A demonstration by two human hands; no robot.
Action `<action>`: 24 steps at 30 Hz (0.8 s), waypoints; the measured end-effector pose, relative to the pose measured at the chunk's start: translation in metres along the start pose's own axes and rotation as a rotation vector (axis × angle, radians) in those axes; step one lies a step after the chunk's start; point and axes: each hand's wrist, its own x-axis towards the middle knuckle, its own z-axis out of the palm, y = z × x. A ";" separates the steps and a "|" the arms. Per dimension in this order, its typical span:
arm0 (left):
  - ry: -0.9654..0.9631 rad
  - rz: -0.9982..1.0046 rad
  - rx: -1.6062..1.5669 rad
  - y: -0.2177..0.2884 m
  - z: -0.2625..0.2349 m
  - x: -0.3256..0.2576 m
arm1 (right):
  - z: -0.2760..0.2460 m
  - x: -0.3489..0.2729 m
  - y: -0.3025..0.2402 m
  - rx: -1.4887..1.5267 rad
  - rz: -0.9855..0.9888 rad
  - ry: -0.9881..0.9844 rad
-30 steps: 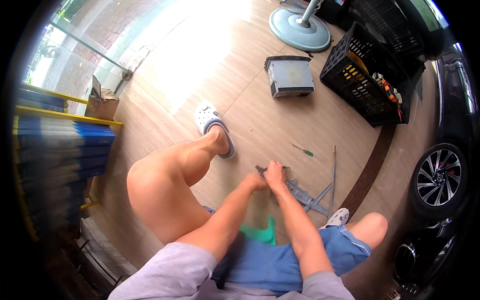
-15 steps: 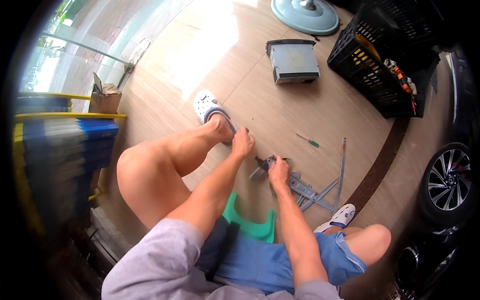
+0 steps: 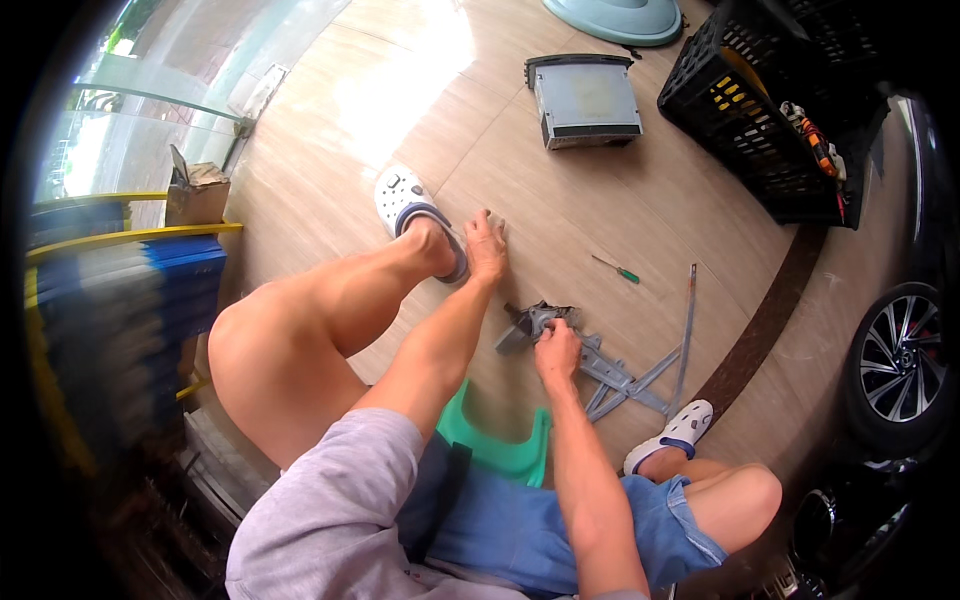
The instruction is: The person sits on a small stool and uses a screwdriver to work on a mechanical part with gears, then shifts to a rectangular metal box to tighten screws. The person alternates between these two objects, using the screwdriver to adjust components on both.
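Note:
A grey metal window regulator (image 3: 612,374) with crossed scissor arms lies on the floor in front of me. My right hand (image 3: 557,352) is closed on its left end, thumb and fingertips at the gear and dark motor part; the fingers hide some of that end. Farther forward and to the left, my left hand (image 3: 486,245) is raised beside my white clog (image 3: 402,195), fingers apart and nothing visible in them. A green-handled screwdriver (image 3: 627,275) lies on the floor beyond the regulator.
A grey box-shaped car unit (image 3: 588,100) sits ahead, near a pale blue round base (image 3: 620,20). A black plastic crate (image 3: 735,150) with tools stands at the far right. A car wheel (image 3: 900,355) is on the right, a green stool (image 3: 500,450) below me, and a yellow-framed rack (image 3: 140,238) left.
My left hand has moved forward and its fingers have spread from a closed pose. My right hand stays at the regulator's end, shifted slightly. The view has tilted a little.

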 end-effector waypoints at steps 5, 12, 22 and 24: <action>-0.126 0.013 0.065 -0.007 0.002 0.013 | 0.001 0.002 -0.008 0.011 0.017 -0.013; -0.176 0.085 0.103 -0.014 0.011 0.018 | 0.006 0.001 -0.003 0.077 0.000 -0.017; -0.449 0.128 0.129 0.019 -0.017 0.011 | -0.043 0.017 -0.036 0.257 0.157 0.076; -0.427 0.176 0.130 0.046 -0.027 -0.007 | -0.058 0.018 -0.037 0.311 0.136 0.168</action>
